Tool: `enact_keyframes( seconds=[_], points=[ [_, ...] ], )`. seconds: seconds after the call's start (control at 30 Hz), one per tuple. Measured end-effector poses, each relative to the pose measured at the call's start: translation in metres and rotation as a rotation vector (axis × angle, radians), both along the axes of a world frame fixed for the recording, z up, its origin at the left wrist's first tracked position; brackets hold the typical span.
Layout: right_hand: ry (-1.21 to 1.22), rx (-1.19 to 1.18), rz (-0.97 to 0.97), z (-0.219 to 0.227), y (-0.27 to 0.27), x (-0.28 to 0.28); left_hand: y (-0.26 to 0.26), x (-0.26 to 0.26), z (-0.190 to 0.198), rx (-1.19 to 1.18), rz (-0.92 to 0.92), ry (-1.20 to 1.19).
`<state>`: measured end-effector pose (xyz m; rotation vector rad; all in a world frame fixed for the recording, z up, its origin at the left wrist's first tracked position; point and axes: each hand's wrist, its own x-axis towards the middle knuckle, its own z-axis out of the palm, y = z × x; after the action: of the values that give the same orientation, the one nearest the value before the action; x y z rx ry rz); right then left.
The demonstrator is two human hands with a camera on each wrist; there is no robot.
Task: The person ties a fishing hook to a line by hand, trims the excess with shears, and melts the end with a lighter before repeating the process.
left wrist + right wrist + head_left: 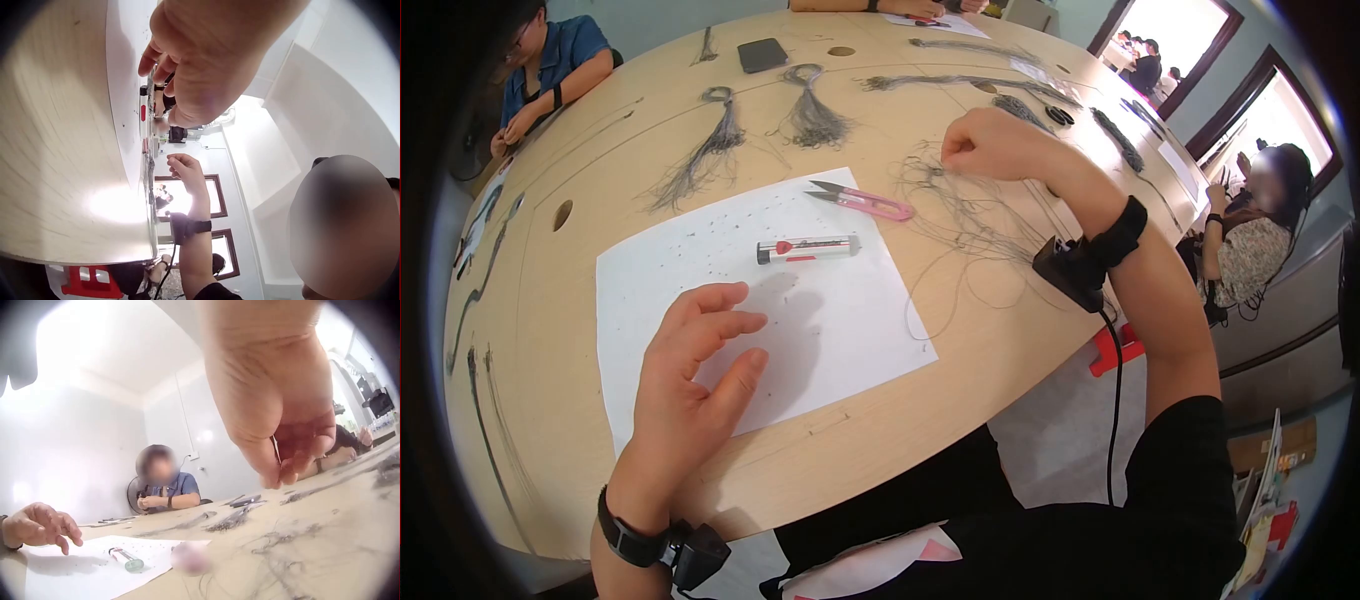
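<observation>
My left hand point(695, 385) hovers palm inward over the white paper point(670, 255), its fingers loosely bent and holding nothing. Beyond its fingertips lies a clear tube with a dark end point(807, 249); pink-handled snips point(862, 199) lie at the paper's far right edge. My right hand point(1005, 145) is raised above a loose tangle of thin grey strands point(970, 225). In the right wrist view, the right hand point(275, 406) has its fingers curled down with the tips close to the thumb; nothing shows between them.
Two looped grey bundles point(808, 110) and a dark flat object point(762, 55) lie farther back. More strands and black-handled scissors point(1059, 116) are at the far right. People sit around the table; a red stool point(1117, 350) stands below its right edge.
</observation>
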<state>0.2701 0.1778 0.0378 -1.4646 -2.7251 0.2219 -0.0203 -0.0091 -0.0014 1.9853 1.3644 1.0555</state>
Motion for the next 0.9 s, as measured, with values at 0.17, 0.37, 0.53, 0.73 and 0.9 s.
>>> enact_keyframes(
  seconds=[0.17,0.37,0.53,0.73,0.9],
  points=[
    [0.146,0.085,0.05,-0.023,0.004,-0.006,0.0,0.0,0.0,-0.008,-0.018,0.012],
    [0.134,0.113,0.172,-0.04,0.016,-0.004,-0.001,0.001,0.0,-0.006,-0.03,0.034],
    [0.13,0.121,0.114,-0.032,0.011,-0.004,-0.001,0.001,-0.001,-0.003,-0.031,0.036],
    [0.192,0.171,0.077,-0.016,0.012,0.001,-0.001,0.002,0.0,-0.032,-0.024,0.049],
    [0.131,0.211,0.025,-0.01,0.011,0.006,-0.001,0.002,-0.002,-0.017,-0.025,0.049]
  ],
)
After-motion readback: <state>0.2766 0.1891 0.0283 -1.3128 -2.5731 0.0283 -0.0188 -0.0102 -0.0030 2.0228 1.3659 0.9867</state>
